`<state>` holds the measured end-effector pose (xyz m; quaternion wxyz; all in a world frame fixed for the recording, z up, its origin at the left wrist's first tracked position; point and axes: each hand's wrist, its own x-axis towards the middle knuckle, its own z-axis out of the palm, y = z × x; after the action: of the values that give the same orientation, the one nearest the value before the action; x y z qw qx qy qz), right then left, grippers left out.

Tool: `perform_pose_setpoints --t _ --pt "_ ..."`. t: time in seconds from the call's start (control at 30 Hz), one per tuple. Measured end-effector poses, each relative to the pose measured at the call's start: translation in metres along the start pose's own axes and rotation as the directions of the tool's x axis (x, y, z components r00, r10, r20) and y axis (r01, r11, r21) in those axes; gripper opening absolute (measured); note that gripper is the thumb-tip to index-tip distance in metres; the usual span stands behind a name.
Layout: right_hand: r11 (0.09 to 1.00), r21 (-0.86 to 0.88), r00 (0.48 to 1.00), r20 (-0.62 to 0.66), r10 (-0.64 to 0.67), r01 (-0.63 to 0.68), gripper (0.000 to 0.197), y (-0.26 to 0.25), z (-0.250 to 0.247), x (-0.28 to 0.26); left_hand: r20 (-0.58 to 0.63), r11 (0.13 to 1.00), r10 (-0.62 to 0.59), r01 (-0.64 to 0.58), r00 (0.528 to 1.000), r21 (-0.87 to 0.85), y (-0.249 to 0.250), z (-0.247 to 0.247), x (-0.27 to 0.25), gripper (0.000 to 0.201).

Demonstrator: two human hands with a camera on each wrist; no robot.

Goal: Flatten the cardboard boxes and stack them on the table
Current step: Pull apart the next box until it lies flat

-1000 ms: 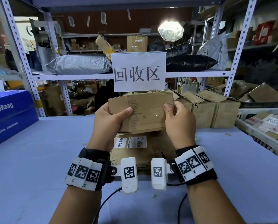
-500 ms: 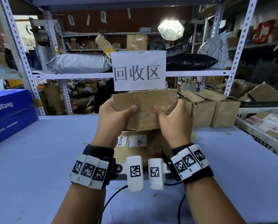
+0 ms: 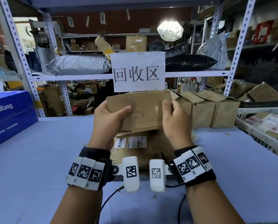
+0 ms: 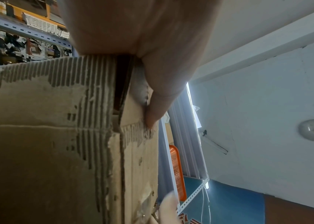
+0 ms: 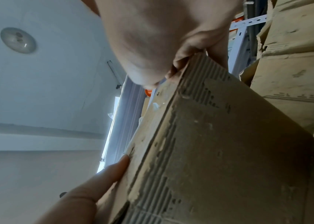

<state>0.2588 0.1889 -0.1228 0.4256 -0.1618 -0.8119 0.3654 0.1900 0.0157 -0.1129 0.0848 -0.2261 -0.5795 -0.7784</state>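
I hold a worn brown cardboard box (image 3: 144, 110) up above the table, its torn face toward me. My left hand (image 3: 109, 117) grips its left end, thumb across the front. My right hand (image 3: 175, 120) holds the right end, thumb on the front and fingers curled behind. The left wrist view shows the thumb pinching the box's edge (image 4: 133, 94); the right wrist view shows fingers hooked over the box's top edge (image 5: 190, 63). Under the hands a flattened box with white labels (image 3: 140, 147) lies on the blue table (image 3: 46, 151).
Three unflattened brown boxes (image 3: 212, 110) stand in a row at the back right. A blue carton (image 3: 9, 113) sits at the left edge, a white crate of parcels (image 3: 264, 126) at the right. A shelf rack with a paper sign (image 3: 137, 71) stands behind.
The box has risen slightly and shifted a little right. My right thumb slid leftward across the front face, then back toward the right end.
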Motion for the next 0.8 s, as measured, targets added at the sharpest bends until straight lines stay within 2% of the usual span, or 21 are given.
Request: perform_pose_setpoints --t 0.07,0.13,0.27,0.33,0.6,0.63,0.73,0.8 --pt "1.0 -0.002 1.0 0.023 0.005 -0.005 0.074 -0.002 0.0 -0.001 0.003 1.0 0.004 -0.004 1.0 0.002 0.001 0.001 0.0 0.023" --pt "1.0 0.001 1.0 0.007 0.007 -0.007 0.069 -0.002 -0.002 0.0 0.008 1.0 0.009 -0.009 1.0 0.011 0.0 0.001 -0.001 0.023" --pt "0.996 0.061 0.997 -0.049 -0.059 0.062 0.023 0.005 -0.005 0.003 0.005 1.0 0.008 -0.008 1.0 0.027 -0.002 -0.006 0.0 0.023" --pt "0.992 0.093 0.996 -0.019 -0.085 0.086 0.01 0.007 -0.009 0.004 -0.002 0.999 0.016 -0.016 1.0 0.027 -0.002 -0.01 0.003 0.022" --pt "0.982 0.175 0.993 0.075 -0.091 0.077 0.054 0.006 -0.011 0.004 -0.002 1.0 0.023 -0.023 1.0 0.013 -0.001 -0.009 0.004 0.022" --pt "0.984 0.161 0.992 0.085 -0.091 0.076 0.052 0.005 -0.01 0.002 -0.002 1.0 0.023 -0.023 1.0 0.016 -0.001 -0.008 0.003 0.022" --pt "0.983 0.167 0.995 0.049 -0.081 0.072 0.022 0.008 -0.008 0.003 0.002 0.999 0.02 -0.02 1.0 0.035 -0.001 -0.007 0.002 0.022" --pt "0.979 0.191 0.996 0.045 -0.083 0.073 0.019 0.01 -0.01 0.005 -0.009 0.999 0.023 -0.023 1.0 0.044 -0.001 -0.01 0.002 0.021"
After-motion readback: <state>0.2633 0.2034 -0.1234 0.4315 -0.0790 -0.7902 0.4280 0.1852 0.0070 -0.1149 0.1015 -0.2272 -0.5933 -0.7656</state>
